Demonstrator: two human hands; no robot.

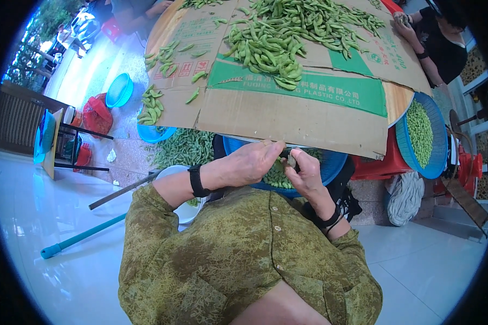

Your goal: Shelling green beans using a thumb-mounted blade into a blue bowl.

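Note:
My left hand (253,161) and my right hand (307,172) meet at the near edge of a cardboard sheet (238,122), both with bent, closed fingers. Something small and dark shows between the fingertips, too small to name. Below them a blue basket (339,169) holds shelled green beans (276,177), partly hidden by my hands and the cardboard. Across the cardboard lies a large heap of green bean pods (271,46). Several loose pods (153,105) rest toward its left edge.
Right of the table, another blue basket (439,157) holds shelled beans above a red stool (371,169). Pods (187,149) are piled on the floor at left, near a white bucket (181,215) and a teal pole (87,237). Another person's arm (425,57) reaches in at far right.

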